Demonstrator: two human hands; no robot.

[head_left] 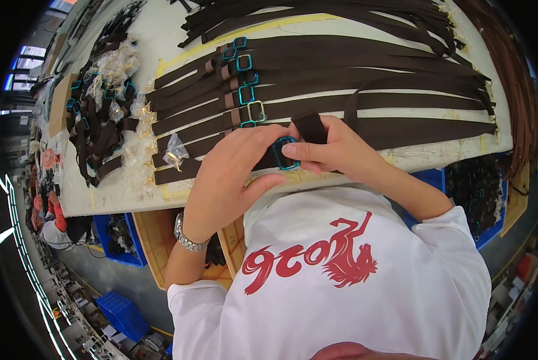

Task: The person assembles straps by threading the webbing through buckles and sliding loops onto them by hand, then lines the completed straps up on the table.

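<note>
My left hand (230,174) and my right hand (335,150) meet at the near edge of a white table (161,36). Between their fingertips sits a teal square buckle (282,153) on a dark brown belt strap (311,127). The right thumb and forefinger pinch the buckle and the folded strap end. The left fingers curl over the strap just left of the buckle. A metal watch (188,237) is on my left wrist.
Several brown belts with teal buckles (245,78) lie in a row across the table. Small clear plastic bags (137,150) and a heap of short straps (98,132) lie at the left. Blue bins (122,240) and a wooden crate (155,240) stand below the table.
</note>
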